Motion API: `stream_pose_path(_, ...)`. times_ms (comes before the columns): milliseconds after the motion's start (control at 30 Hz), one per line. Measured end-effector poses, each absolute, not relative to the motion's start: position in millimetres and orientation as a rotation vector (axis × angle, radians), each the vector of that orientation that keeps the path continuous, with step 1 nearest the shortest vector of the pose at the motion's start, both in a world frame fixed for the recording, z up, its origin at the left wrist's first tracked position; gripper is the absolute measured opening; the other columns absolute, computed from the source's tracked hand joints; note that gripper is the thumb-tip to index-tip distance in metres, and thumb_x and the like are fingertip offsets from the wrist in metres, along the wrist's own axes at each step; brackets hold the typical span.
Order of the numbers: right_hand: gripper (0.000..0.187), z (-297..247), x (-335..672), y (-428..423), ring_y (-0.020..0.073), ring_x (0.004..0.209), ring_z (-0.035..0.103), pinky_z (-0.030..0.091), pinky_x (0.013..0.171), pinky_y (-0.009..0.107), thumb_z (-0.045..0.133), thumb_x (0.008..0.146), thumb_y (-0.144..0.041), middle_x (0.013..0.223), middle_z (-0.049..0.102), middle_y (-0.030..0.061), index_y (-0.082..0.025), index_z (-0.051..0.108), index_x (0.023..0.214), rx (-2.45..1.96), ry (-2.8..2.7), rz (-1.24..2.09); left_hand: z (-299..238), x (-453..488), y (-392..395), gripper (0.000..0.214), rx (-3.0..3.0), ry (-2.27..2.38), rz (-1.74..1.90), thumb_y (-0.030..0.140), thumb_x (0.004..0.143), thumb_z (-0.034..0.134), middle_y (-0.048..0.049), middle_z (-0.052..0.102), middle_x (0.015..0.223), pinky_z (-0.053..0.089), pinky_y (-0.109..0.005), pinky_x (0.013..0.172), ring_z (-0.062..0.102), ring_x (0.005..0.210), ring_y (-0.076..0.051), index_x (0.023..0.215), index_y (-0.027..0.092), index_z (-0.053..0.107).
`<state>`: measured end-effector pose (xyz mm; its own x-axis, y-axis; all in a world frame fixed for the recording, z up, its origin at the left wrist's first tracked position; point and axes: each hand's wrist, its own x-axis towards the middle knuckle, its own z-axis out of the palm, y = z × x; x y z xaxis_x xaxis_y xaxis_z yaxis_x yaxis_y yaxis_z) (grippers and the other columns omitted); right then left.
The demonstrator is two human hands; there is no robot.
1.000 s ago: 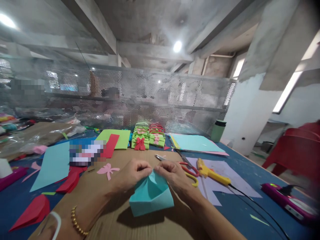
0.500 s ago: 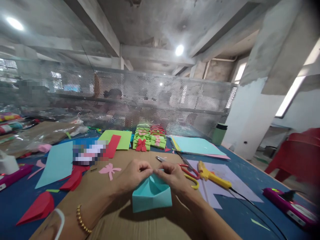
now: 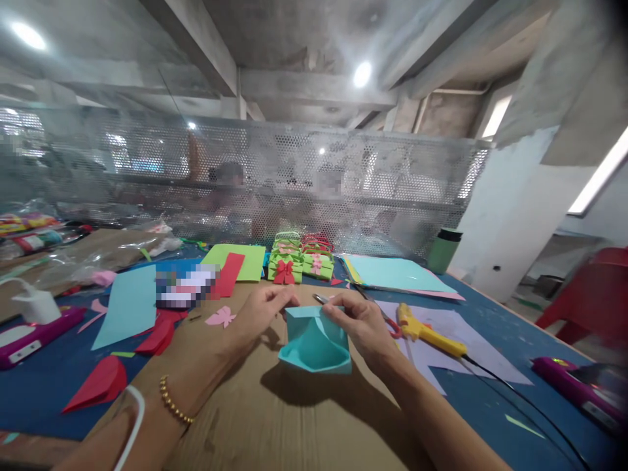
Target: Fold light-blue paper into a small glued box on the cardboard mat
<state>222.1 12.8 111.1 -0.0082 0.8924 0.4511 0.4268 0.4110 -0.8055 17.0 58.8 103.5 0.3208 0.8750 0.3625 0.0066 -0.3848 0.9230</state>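
A folded light-blue paper bag (image 3: 314, 356) is held up over the cardboard, its open mouth tilted toward me. My right hand (image 3: 360, 320) pinches the upper right edge between thumb and fingers. At the upper left corner, my left hand (image 3: 267, 311) has its fingers closed on the paper; the fingertips are partly hidden behind it. Just behind the bag lie scissors (image 3: 392, 327) with red handles, partly covered by my right hand. A pink paper bow (image 3: 222, 317) rests on the cardboard, left of my left hand.
A brown cardboard sheet (image 3: 235, 418) covers the blue table. Small green paper bags (image 3: 284, 261) with bows stand behind it. To the right are a yellow glue gun (image 3: 432, 337) with its cord, and purple power strips (image 3: 574, 392). Red paper pieces (image 3: 98, 386) lie left.
The paper bag has been raised and tipped, so its opening faces me more. My hands have moved apart, from its middle to its upper corners. The view has shifted slightly.
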Motion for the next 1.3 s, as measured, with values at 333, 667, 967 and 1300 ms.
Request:
stream_pose_path(333,0.037,111,226,16,0.012,0.057,0.045,0.035,0.051,0.024,0.068,0.074,-0.053,0.061,0.054,-0.0009,-0.017,0.064,0.066,-1.176,-1.59,0.583,98,17,63,0.03,1.73,0.817,1.151,0.043,0.074,0.068,-0.0019,0.062,0.061,0.042,-0.027,0.061,0.054,0.061,-0.014,0.062,0.016,0.064)
stream_pose_path(667,0.04,112,227,16,0.0121,0.055,0.043,0.031,0.048,0.024,0.069,0.073,-0.057,0.058,0.052,-0.001,-0.018,0.063,0.066,-1.185,-1.595,0.628,103,16,60,0.03,1.763,0.772,1.127,0.044,0.074,0.066,-0.001,0.058,0.063,0.039,-0.027,0.063,0.051,0.064,-0.014,0.063,0.016,0.06)
stream_pose_path(967,0.035,110,223,14,0.0122,0.057,0.042,0.031,0.051,0.025,0.068,0.074,-0.05,0.06,0.05,-0.001,-0.018,0.061,0.062,-1.188,-1.612,0.632,91,16,65,0.03,1.785,0.764,1.027,0.043,0.079,0.067,-0.0014,0.061,0.066,0.038,-0.025,0.061,0.051,0.063,-0.012,0.072,0.014,0.065)
stream_pose_path(1300,0.034,110,222,13,0.011,0.056,0.039,0.03,0.05,0.023,0.067,0.075,-0.049,0.059,0.048,-0.002,-0.017,0.062,0.066,-1.187,-1.652,0.687,94,16,65,0.032,1.825,0.736,1.026,0.042,0.078,0.064,0.0007,0.055,0.059,0.038,-0.025,0.059,0.049,0.06,-0.012,0.06,0.016,0.059)
